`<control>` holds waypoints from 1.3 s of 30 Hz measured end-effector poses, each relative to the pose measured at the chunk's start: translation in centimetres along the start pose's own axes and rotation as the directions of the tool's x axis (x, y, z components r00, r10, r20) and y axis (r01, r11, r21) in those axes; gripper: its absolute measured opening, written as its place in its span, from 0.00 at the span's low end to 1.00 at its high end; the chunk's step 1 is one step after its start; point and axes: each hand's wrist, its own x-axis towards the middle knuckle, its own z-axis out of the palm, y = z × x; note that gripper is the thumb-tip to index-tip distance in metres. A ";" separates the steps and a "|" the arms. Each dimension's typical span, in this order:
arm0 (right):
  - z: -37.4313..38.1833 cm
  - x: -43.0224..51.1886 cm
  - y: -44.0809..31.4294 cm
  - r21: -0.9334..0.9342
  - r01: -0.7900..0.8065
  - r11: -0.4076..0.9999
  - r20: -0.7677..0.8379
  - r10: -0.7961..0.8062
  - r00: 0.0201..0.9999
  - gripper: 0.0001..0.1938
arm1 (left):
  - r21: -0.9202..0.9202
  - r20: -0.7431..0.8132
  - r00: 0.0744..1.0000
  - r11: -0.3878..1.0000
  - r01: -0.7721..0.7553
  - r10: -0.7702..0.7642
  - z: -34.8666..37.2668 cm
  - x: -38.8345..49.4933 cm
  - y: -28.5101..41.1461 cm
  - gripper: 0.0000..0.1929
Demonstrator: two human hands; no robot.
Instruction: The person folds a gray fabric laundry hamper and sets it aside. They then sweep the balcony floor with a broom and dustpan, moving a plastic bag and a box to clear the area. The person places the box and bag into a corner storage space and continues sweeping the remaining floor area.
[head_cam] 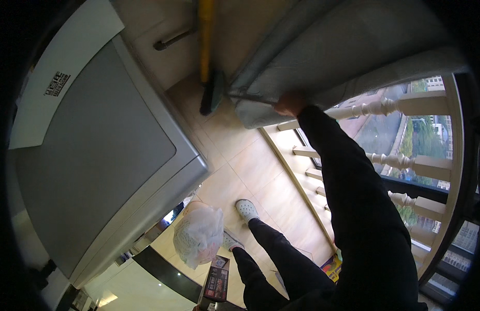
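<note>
My right hand point(289, 104), at the end of a black sleeve, reaches up to the lower end of a large grey padded thing point(321, 66). Its fingers are closed around a thin dark strip point(251, 98) that runs along that end; whether this is a rod or a strap cannot be told. At the bottom edge a sliver of skin, perhaps my left hand point(196, 308), shows beside a dark printed cardboard box point(216, 283). Most of that hand is hidden or out of the picture. A filled translucent plastic bag point(199, 237) is just above the box.
A grey top-loading washing machine point(104, 155) fills the left side. A broom point(212, 93) with a yellow handle stands near a wall pipe point(172, 41). A white balustrade point(414, 165) runs along the right by the windows. My feet, in white clogs point(247, 210), are on the tiled floor point(259, 171).
</note>
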 end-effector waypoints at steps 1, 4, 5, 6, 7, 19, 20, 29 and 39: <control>0.5 -1.5 -0.4 0.033 -0.026 0.999 0.050 0.024 0.998 0.26 | 0.019 -0.006 1.000 1.000 -0.013 0.014 0.0 -0.2 -0.3 0.41; 2.6 -5.2 -1.0 0.348 -0.223 0.911 0.266 0.132 0.955 0.31 | 0.006 -0.012 1.000 1.000 -0.021 0.021 0.3 -1.2 -1.3 0.41; 3.2 -5.8 -0.9 0.465 -0.314 0.828 0.349 0.155 0.924 0.32 | -0.014 -0.015 1.000 1.000 -0.023 0.022 0.6 -1.4 -1.5 0.41; 4.6 -6.1 -1.4 0.427 -0.320 0.846 0.375 0.156 0.914 0.32 | -0.056 -0.017 1.000 0.998 -0.007 0.006 0.9 -1.6 -1.8 0.41; 6.2 -6.5 -2.1 0.377 -0.360 0.854 0.417 0.191 0.889 0.33 | -0.096 -0.013 1.000 0.995 0.011 -0.012 1.2 -1.7 -2.1 0.41; 22.7 -42.5 -0.4 0.359 -0.678 0.642 0.616 0.383 0.688 0.43 | -0.128 0.035 0.999 0.992 -0.018 0.023 1.8 -3.9 -5.4 0.41; 23.2 -45.8 -0.4 0.333 -0.673 0.660 0.601 0.401 0.691 0.42 | -0.092 0.036 0.999 0.996 -0.012 0.015 1.9 -4.1 -5.8 0.44; 25.7 -54.6 -0.4 0.318 -0.596 0.737 0.524 0.387 0.758 0.41 | 0.022 0.079 0.985 0.987 -0.157 0.155 2.5 -4.1 -8.1 0.45; 33.9 -45.2 -2.4 0.504 -0.445 0.740 0.238 0.376 0.895 0.30 | 0.108 0.103 0.964 0.961 -0.255 0.244 5.5 -4.1 -4.9 0.44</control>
